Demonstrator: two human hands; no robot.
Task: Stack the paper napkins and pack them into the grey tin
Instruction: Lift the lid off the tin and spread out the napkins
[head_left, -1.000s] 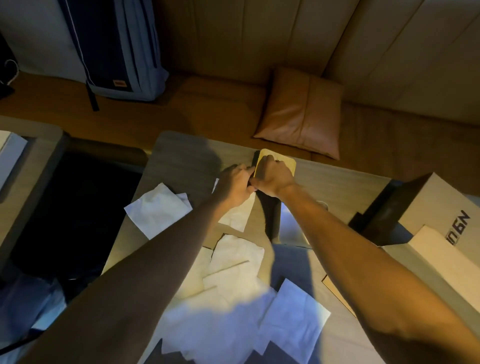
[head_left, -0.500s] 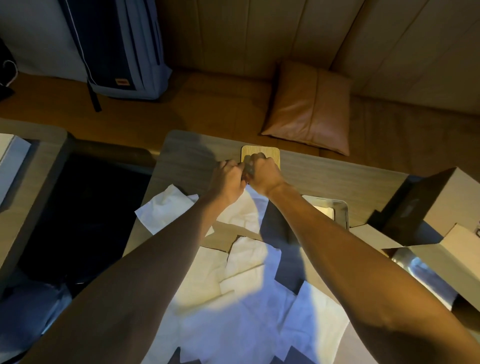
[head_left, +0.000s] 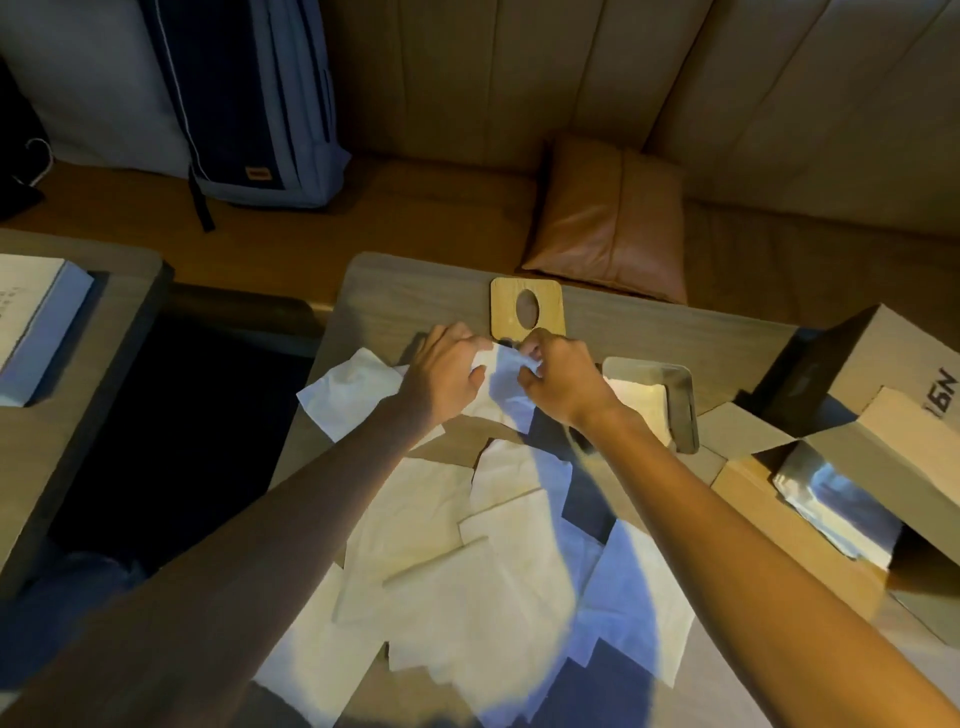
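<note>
Far left: a white book or box (head_left: 31, 332) on a separate side table, and a blue backpack (head_left: 249, 104) on the bench behind.

On the wooden table (head_left: 415, 291), one loose napkin (head_left: 353, 397) lies flat just left of the left hand (head_left: 447, 374). More scattered napkins (head_left: 467, 571) overlap in a heap nearer the person, between and under the forearms, unstacked.

Hands close together, almost touching. Each pinches the far edge of the same held napkin (head_left: 498, 387), the left at one corner, the right hand (head_left: 561, 387) at the other. The sheet sags toward the person, crumpled between them.

Just beyond the hands lies the wooden lid (head_left: 527, 312) with an oval hole, flat, off the tin.

Grey tin (head_left: 684, 410): open, just right of the right hand, its near corner hidden by that forearm. Something pale lies inside, likely napkins already packed. Outline near-square, no clear long axis.

Judgement: the right hand is the nearer, so a short carry rightward puts the sheet over the opening. It needs flattening first.

Far right: an open cardboard box (head_left: 883, 389).
</note>
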